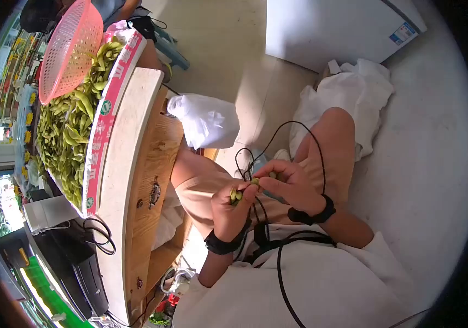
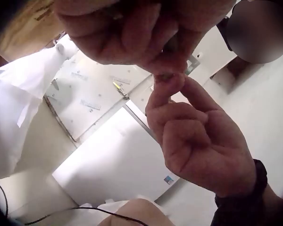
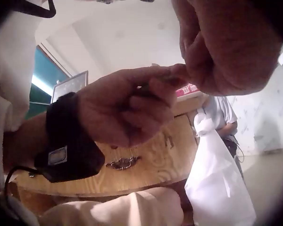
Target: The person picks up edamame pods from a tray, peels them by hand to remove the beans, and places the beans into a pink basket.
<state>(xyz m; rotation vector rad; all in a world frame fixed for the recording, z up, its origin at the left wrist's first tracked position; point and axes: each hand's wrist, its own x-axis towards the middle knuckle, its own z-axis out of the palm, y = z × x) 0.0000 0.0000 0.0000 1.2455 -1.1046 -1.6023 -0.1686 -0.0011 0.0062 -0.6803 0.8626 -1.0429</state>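
In the head view, my left hand [image 1: 229,213] holds a few green edamame pods [image 1: 235,195] in its curled fingers. My right hand [image 1: 293,183] meets it at the fingertips, over my lap. Between the two hands an edamame pod [image 1: 255,181] is pinched by finger and thumb from both sides. In the left wrist view the right hand [image 2: 198,141] has its fingers curled, its thumb and forefinger tip to tip with the left hand. The right wrist view shows the left hand [image 3: 132,106] from the side, with the pods mostly hidden by fingers.
A heap of edamame pods [image 1: 62,147] lies on a pink-and-white sheet on the table [image 1: 119,164] to the left, with a pink basket [image 1: 62,60] over it. A white bag [image 1: 209,123] hangs by the table. Black cables [image 1: 321,158] loop across my lap. A white cabinet [image 1: 327,33] stands ahead.
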